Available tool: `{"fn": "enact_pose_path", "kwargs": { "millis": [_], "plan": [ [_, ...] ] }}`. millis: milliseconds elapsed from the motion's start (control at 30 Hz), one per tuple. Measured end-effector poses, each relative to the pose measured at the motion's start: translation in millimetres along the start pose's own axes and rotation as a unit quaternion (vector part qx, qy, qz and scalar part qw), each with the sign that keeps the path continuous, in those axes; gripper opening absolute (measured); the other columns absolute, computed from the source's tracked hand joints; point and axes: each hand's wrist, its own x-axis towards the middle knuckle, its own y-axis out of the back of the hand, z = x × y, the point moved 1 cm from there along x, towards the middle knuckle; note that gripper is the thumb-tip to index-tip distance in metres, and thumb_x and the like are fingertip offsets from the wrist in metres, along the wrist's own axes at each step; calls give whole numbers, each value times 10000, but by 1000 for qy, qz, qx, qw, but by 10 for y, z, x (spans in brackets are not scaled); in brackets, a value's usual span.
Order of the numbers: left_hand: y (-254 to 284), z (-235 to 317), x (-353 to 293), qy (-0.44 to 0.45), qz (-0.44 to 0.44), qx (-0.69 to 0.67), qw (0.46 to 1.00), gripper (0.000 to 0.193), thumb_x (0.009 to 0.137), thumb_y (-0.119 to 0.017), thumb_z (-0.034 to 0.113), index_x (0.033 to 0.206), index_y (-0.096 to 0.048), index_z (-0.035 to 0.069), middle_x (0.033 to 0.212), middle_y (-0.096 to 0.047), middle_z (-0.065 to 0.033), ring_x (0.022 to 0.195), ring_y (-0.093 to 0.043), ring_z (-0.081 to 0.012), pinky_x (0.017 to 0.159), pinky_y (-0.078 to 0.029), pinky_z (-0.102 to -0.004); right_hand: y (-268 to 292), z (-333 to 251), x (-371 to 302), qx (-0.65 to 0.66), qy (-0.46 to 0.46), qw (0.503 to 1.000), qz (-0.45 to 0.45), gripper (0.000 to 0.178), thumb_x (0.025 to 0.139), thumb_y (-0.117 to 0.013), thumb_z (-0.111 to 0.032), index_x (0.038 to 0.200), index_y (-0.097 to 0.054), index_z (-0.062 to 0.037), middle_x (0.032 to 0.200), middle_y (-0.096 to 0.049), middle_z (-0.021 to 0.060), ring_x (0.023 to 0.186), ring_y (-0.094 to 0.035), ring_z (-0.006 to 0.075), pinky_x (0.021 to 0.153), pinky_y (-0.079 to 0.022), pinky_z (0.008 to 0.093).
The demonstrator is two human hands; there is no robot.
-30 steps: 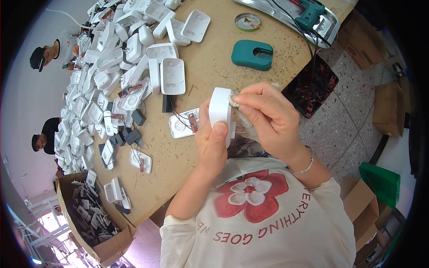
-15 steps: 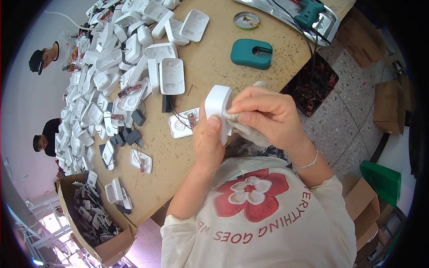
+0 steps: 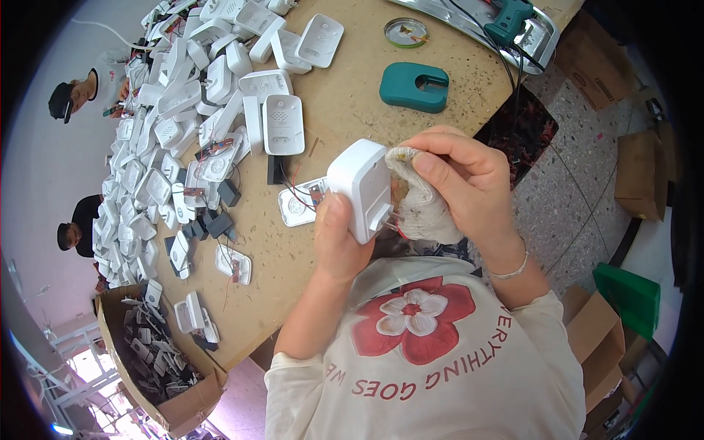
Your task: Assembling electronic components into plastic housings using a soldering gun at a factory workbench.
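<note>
Housing [image 3: 359,187], white, is between your hands, nearer you than the teal block [image 3: 414,87] and a bit to its left. Left hand [image 3: 341,246] grips it, thumb pressed on the side wall, other fingers mostly hidden behind. Raised plug block [image 3: 380,218] faces your right side.

Right hand [image 3: 473,176], nearer you than the teal block and slightly right: thumb and index pinch the top edge of an off-white knit cloth [image 3: 429,209]. Cloth hangs just beside the housing's plug face; can't tell if they touch. Bracelet [image 3: 511,268] on that wrist.

Workbench [image 3: 334,103] sits under the teal block. Wired white panel [image 3: 295,207] is left of the block and nearer you; second wired panel [image 3: 233,264] further that way. Open white shell [image 3: 283,128] stands left of the block at the edge of a big heap of shells [image 3: 183,99].

Round tin lid [image 3: 405,33] is just beyond the block. Metal tray [image 3: 544,45] is beyond and right, teal power tool [image 3: 507,23] over it.

Carton of small parts [image 3: 192,405]: far left of the block, your side. Green crate [image 3: 628,299]: well right, your side. Two co-workers, one in white [image 3: 108,81], one in black [image 3: 89,226], far left past the heap.
</note>
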Motion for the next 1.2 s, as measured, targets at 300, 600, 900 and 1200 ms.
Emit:
{"fn": "enact_pose_path", "kwargs": {
  "millis": [300,600,900,1200],
  "plan": [
    [-19,131,16,-25,26,72,997,599,870,-589,314,1328,-386,-15,1162,-534,-103,1048,-523,-189,904,-414,-317,97,-14,-14,128,-129,983,-15,151,851,-573,41,982,-634,82,967,-637,116,840,-615,133,738,-503,237],
    [-7,427,231,-45,94,204,974,948,643,-822,131,1373,-226,29,1108,-478,-130,1009,-541,-202,830,-480,-331,328,154,-39,277,-166,946,-5,181,865,-595,-7,1031,-629,55,904,-668,124,727,-624,140,640,-517,243],
    [34,344,327,-61,165,108,978,764,713,-798,138,1293,-310,42,1092,-488,-95,967,-548,-189,837,-479,-342,287,245,-79,288,-158,945,4,179,859,-587,17,1028,-632,55,912,-669,133,740,-632,148,661,-527,254],
    [-78,289,409,-86,222,-58,969,427,788,-750,175,1060,-455,30,944,-593,-89,894,-599,-216,801,-519,-390,30,279,-277,306,-155,939,-26,172,867,-569,30,1025,-632,59,1205,-561,189,954,-621,183,867,-487,279]
  ]
}}
